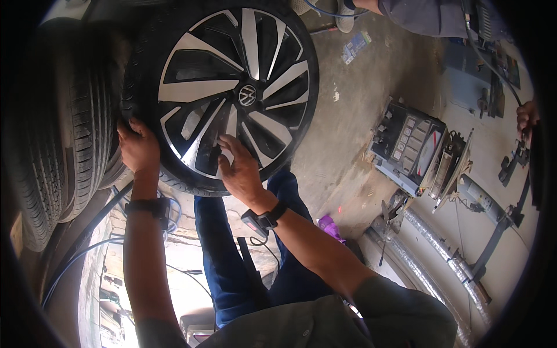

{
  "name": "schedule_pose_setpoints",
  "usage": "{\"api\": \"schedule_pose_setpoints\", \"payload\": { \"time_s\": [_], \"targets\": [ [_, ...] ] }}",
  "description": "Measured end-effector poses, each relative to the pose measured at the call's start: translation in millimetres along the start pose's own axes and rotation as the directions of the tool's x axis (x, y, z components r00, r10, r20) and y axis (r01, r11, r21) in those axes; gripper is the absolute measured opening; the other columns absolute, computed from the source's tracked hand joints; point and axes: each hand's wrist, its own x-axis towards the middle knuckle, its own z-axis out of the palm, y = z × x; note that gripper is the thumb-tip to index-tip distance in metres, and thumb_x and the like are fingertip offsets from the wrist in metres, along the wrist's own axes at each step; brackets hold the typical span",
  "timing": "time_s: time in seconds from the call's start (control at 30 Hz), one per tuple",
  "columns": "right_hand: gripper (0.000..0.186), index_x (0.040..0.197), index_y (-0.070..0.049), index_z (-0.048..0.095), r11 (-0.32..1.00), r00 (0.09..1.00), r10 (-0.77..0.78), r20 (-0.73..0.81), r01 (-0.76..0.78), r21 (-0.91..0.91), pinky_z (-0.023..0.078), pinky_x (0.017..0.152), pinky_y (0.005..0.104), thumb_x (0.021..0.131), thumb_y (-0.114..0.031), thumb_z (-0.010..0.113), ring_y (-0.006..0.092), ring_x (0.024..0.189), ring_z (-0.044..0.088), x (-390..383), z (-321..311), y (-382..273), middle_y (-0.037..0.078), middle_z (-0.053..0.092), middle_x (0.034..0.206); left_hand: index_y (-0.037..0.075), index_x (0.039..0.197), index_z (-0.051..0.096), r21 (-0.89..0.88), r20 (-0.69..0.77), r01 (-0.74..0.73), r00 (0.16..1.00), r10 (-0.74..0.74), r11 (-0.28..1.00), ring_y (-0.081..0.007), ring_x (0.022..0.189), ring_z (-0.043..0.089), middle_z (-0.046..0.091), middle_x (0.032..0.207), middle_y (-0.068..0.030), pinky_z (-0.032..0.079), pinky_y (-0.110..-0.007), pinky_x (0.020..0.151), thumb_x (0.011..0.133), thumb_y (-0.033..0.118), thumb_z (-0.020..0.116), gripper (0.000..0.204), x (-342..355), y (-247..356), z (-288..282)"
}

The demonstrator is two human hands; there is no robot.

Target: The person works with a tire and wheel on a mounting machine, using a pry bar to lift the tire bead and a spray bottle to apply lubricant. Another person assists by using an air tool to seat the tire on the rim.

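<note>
A car wheel with a black tyre and a black-and-silver alloy rim stands upright before my legs, its outer face toward me. My left hand grips the tyre at its left side, fingers bent against the tread. Across the lower spokes lies my right hand, its thumb and fingers apart, with nothing held in them. Its fingertips are at a spoke below the round centre cap; whether they press on it I cannot tell. Both wrists carry dark strapped devices.
Several tyres stand in a row at the left. A grey-and-black machine sits at the right, with silver-wrapped pipes below it. Another person's sleeve and a hand show at the upper right. Blue hoses run at lower left.
</note>
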Motion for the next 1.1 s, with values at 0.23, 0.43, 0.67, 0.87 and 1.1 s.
{"api": "schedule_pose_setpoints", "payload": {
  "time_s": [0.23,0.43,0.67,0.87,1.1],
  "targets": [
    [0.017,0.114,-0.003,0.064,0.947,0.924,0.321,0.206,-0.311,-0.077,0.06,0.081,0.0367,0.097,-0.005,0.061,0.0309,0.097,0.075,-122,-121,98,0.018,0.075,0.104,0.011,0.136,0.055,0.109,-0.025,0.005,1.0,-0.002,0.994,-0.0511,0.105,0.067,0.069,0.121,-0.0277,0.054,-0.061,0.084,0.106,0.051,0.033,0.055,-31,-5,0],
    [0.015,0.112,-0.004,0.065,0.947,0.914,0.316,0.256,-0.288,-0.139,0.06,0.076,0.0379,0.099,-0.01,0.063,0.0322,0.091,0.076,-154,-141,143,0.017,0.075,0.1,0.009,0.134,0.054,0.19,0.046,0.099,0.993,-0.109,0.977,-0.0527,0.106,0.067,0.07,0.112,-0.0334,0.052,-0.06,0.092,0.102,0.061,0.029,0.066,-32,-7,10],
    [0.027,0.117,-0.002,0.062,0.905,0.903,-0.321,0.284,0.381,-0.188,0.059,0.079,0.0403,0.091,-0.003,0.068,0.0343,0.091,0.073,6,-67,66,0.018,0.074,0.099,0.007,0.127,0.054,0.117,0.016,0.068,0.997,-0.071,0.991,-0.049,0.102,0.069,0.071,0.116,-0.0257,0.055,-0.057,0.088,0.101,0.055,0.038,0.056,-43,-37,5],
    [0.025,0.111,-0.004,0.072,0.442,0.496,-0.817,0.294,0.866,-0.235,0.052,0.099,0.0423,0.09,-0.018,0.069,0.033,0.103,0.07,109,63,-34,0.015,0.074,0.108,0.01,0.121,0.066,-0.13,-0.026,0.138,0.99,-0.142,0.982,-0.0506,0.104,0.067,0.072,0.11,-0.0286,0.053,-0.058,0.089,0.104,0.054,0.033,0.058,-33,-63,0],
    [0.038,0.116,0.0,0.068,0.117,0.249,-0.719,0.648,0.964,-0.241,0.036,0.116,0.0487,0.095,-0.031,0.061,0.0331,0.129,0.054,124,181,-99,0.016,0.069,0.125,0.009,0.102,0.069,-0.324,-0.174,0.095,0.972,-0.158,0.941,-0.0455,0.09,0.069,0.073,0.097,-0.0224,0.056,-0.054,0.079,0.099,0.031,0.048,0.031,-29,-102,0]
  ]
}}
